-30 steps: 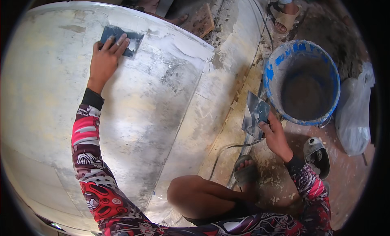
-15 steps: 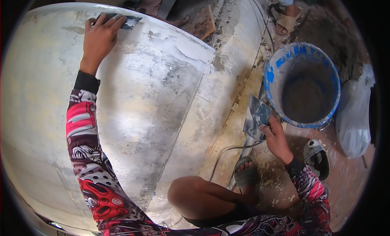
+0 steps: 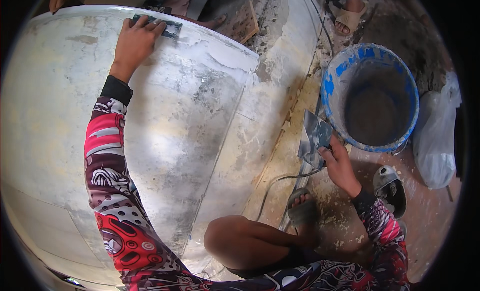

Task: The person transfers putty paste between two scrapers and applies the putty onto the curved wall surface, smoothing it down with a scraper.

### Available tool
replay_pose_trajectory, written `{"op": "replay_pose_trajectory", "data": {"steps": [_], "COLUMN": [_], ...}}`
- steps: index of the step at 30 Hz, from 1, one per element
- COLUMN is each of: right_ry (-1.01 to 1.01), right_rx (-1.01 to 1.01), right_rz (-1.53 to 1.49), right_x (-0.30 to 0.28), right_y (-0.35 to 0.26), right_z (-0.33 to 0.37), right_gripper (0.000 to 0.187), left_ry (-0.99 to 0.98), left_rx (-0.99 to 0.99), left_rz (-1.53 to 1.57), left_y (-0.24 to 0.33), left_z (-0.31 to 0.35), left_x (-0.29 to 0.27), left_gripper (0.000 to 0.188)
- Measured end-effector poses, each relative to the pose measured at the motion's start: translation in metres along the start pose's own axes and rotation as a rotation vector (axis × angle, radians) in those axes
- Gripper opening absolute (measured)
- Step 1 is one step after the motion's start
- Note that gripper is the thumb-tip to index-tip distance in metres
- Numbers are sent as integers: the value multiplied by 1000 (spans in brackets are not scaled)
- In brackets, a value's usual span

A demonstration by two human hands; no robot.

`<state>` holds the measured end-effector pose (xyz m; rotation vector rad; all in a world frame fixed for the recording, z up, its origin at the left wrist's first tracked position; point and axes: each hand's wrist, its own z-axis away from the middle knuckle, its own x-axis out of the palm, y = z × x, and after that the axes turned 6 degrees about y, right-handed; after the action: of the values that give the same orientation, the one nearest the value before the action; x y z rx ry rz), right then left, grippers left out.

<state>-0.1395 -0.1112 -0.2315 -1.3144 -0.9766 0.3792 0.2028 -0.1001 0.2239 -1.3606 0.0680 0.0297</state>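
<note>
My left hand grips a dark flat scraper blade, pressed against the pale, patchy plastered surface close to its far white edge. Its fingers curl over the top of the blade. On the right, my right hand is closed round a second scraper, a broad metal blade with dark and pale smears. That one is held tilted in the air beside the bucket, apart from the plastered surface. The bucket has a blue rim caked with grey, and its inside is coated grey.
A clear plastic bag lies right of the bucket. Below it is a loose grey clog. A dark cable runs along the floor. Another person's sandalled foot stands far right; a person's hand touches the far left edge.
My left hand has slid the scraper a little to the right along the far edge. Another person's hand has come into view at the far left. My right hand stays nearly still.
</note>
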Motion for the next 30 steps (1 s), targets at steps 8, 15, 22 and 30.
{"op": "replay_pose_trajectory", "data": {"steps": [8, 15, 22, 30], "right_ry": [4, 16, 9, 34], "right_rx": [16, 0, 32, -96], "right_rz": [-32, 34, 49, 22], "right_x": [2, 1, 2, 2], "right_y": [-8, 1, -4, 0], "right_z": [-1, -1, 0, -2], "right_gripper": [46, 46, 46, 44], "left_ry": [17, 14, -17, 17], "left_rx": [-12, -31, -104, -62], "left_rz": [95, 28, -29, 75], "left_y": [12, 31, 56, 70], "left_z": [24, 56, 86, 102], "left_x": [-10, -12, -10, -33], "left_gripper": [53, 63, 56, 41]}}
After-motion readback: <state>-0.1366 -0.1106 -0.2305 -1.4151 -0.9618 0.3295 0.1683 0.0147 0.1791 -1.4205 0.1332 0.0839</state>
